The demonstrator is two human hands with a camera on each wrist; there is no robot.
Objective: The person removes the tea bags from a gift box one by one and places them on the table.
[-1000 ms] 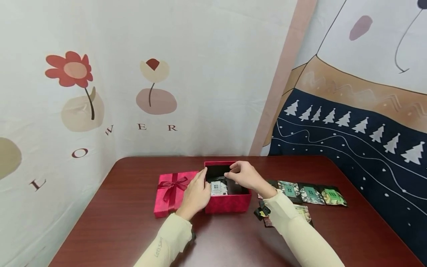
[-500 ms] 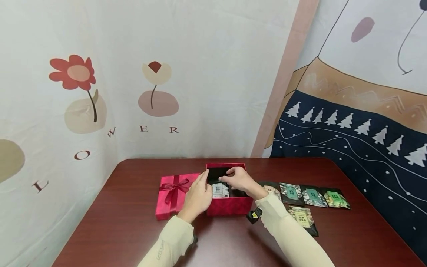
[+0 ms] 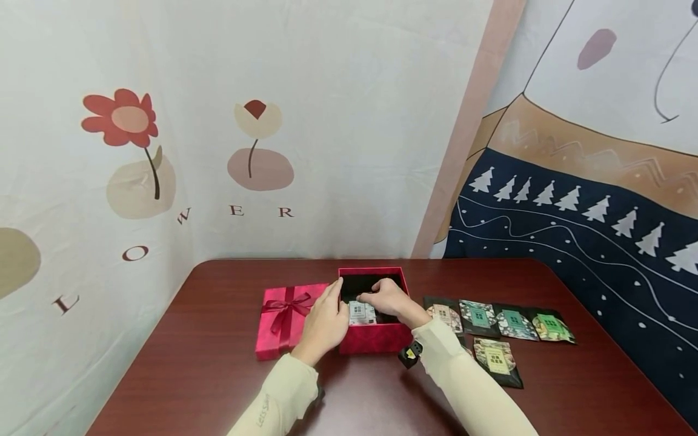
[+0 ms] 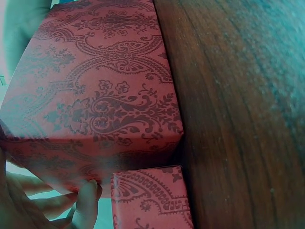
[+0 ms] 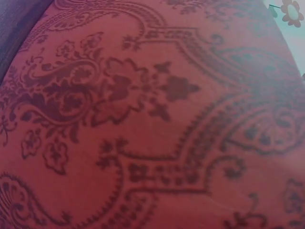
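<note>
A red patterned gift box stands uncovered on the table, its inside dark. My left hand lies along its left wall with the fingers extended; in the left wrist view the thumb touches the box's side. My right hand reaches into the box with curled fingers. Its fingertips appear to pinch the upper edge of a packet with a white label, though the exact contact is small and partly hidden. The box wall fills the right wrist view, where no fingers show.
The red lid with a ribbon bow lies left of the box, close against it. Right of the box lie several dark packets, including a green-labelled one and a yellow-labelled one. A printed curtain hangs behind the table.
My right hand has moved left and lower inside the box, its fingertips coming to the white-labelled packet's upper edge. The left hand has stayed at the box's left side.
</note>
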